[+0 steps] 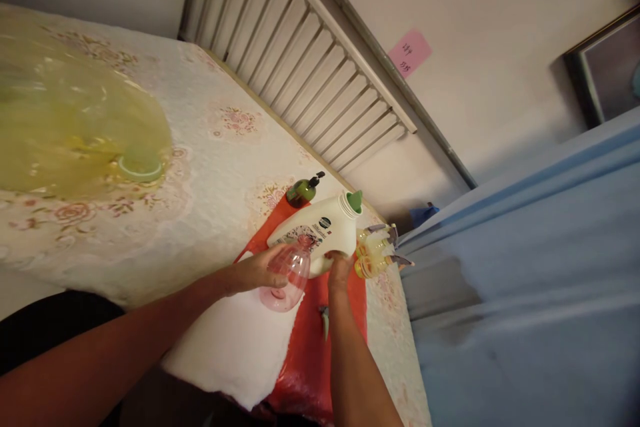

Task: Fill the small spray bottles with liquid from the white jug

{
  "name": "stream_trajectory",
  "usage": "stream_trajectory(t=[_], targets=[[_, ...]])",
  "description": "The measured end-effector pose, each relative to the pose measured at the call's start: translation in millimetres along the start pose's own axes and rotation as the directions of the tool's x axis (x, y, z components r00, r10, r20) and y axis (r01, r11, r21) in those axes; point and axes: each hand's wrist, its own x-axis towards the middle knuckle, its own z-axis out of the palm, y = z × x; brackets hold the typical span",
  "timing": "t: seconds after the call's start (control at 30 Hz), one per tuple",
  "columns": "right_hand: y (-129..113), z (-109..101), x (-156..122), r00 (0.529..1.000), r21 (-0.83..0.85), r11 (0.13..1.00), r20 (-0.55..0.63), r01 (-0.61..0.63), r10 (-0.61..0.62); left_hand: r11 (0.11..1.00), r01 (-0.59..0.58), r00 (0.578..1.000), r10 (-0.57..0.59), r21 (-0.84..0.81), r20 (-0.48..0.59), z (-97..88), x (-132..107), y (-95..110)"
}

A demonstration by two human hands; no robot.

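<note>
My left hand (257,270) is wrapped round a clear pink plastic bottle (290,273), held over the red plastic sheet (310,340). My right hand (340,268) grips the handle of a large white jug (320,230) with a green spout cap (354,200); the jug is tilted above the pink bottle. Two small yellow spray bottles (375,250) lie just right of the jug. A dark green pump bottle (303,190) stands behind it.
A floral quilted cover (200,167) lies over the surface, with a white cloth (240,347) near me. A big translucent yellow bag or balloon (75,127) sits at the left. A slatted white panel (310,60) lines the wall; blue fabric (525,280) hangs right.
</note>
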Motion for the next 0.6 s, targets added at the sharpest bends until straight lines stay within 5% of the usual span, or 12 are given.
stream_trajectory(t=[0.6], targets=[[3.7, -1.0, 1.3, 0.996, 0.061, 0.994, -0.002, -0.092, 0.093, 0.998, -0.017, 0.998, 0.02, 0.055, -0.055, 0.2, -0.8, -1.6]])
